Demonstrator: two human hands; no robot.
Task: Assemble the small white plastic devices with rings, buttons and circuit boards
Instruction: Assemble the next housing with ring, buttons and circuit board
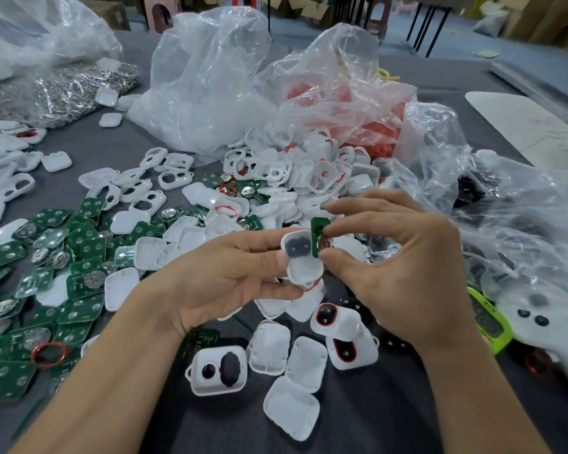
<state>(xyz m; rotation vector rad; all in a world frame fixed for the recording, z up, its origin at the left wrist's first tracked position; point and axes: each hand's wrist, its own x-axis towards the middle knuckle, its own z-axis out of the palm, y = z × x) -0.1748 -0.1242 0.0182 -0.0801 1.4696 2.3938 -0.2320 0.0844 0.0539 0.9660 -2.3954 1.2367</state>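
Hands worked close together above the grey bench (391,421): left hand (230,273) gripped a small white plastic shell (300,257); right hand (397,257) pinched a green circuit board (318,235) edge-on at that shell's right rim. Board-fitting seemed underway; next it would need laying flat inside.

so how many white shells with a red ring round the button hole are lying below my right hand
2. One red-ringed shell lies just under the right hand; the second touches it, nearer the camera. Others may be hidden beneath the hands.
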